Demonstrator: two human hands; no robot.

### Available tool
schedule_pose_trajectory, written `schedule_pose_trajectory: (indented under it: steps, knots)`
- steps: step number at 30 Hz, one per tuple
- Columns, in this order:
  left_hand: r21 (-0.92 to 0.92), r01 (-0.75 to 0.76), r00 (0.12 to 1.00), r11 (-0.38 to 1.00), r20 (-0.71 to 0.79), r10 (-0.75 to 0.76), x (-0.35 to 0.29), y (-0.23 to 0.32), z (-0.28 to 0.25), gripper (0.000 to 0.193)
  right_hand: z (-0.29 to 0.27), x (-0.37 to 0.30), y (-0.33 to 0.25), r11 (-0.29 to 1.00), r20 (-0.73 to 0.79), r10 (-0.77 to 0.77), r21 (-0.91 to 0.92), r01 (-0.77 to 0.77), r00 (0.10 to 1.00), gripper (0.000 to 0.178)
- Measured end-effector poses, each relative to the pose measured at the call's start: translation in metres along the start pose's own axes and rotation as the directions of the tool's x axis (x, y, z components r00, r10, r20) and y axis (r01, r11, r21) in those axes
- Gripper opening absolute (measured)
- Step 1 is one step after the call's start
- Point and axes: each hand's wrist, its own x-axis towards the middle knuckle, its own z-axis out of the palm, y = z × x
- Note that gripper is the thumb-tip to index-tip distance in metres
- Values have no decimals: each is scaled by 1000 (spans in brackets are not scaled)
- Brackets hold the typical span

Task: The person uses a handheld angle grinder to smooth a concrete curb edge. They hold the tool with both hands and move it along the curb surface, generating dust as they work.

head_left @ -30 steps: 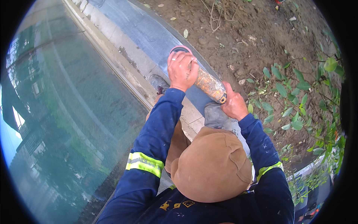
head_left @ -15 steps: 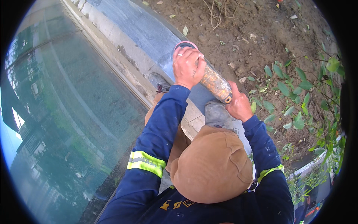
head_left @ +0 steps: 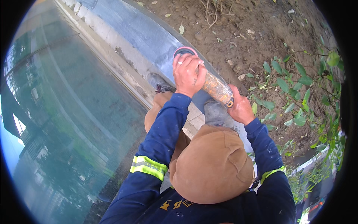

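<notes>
My left hand [head_left: 187, 74] grips the head end of an orange, dust-coated angle grinder [head_left: 216, 88]. Its round pinkish disc [head_left: 183, 51] lies flat against a grey metal strip [head_left: 145, 35] that runs along the top of a ledge. My right hand [head_left: 240, 108] wraps around the rear of the grinder's body. Both arms wear dark blue sleeves with yellow reflective bands. A brown cap brim [head_left: 212, 164] fills the lower middle and hides part of my lap.
A glass surface [head_left: 71, 123] on the left reflects trees and buildings, edged by a pale concrete curb [head_left: 112, 41]. Bare soil [head_left: 253, 33] with dry leaves lies to the right, with green leafy plants [head_left: 305, 86] beyond. My grey shoes [head_left: 160, 84] rest on the ledge.
Both hands and the grinder have moved slightly up along the grey strip, away from me. My grip on the tool is unchanged.
</notes>
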Motion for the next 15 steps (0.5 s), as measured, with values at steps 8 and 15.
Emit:
schedule_pose_trajectory:
  steps: [8,15]
  knots:
    - [23,9,1000,1000,-28,-9,8,-17,-5,8,-3,15,-17,1000,27,-5,9,4,1000,74]
    - [15,14,1000,1000,-1,-14,-12,-7,-4,6,5,-5,-7,999,24,2,33,-2,1000,74]
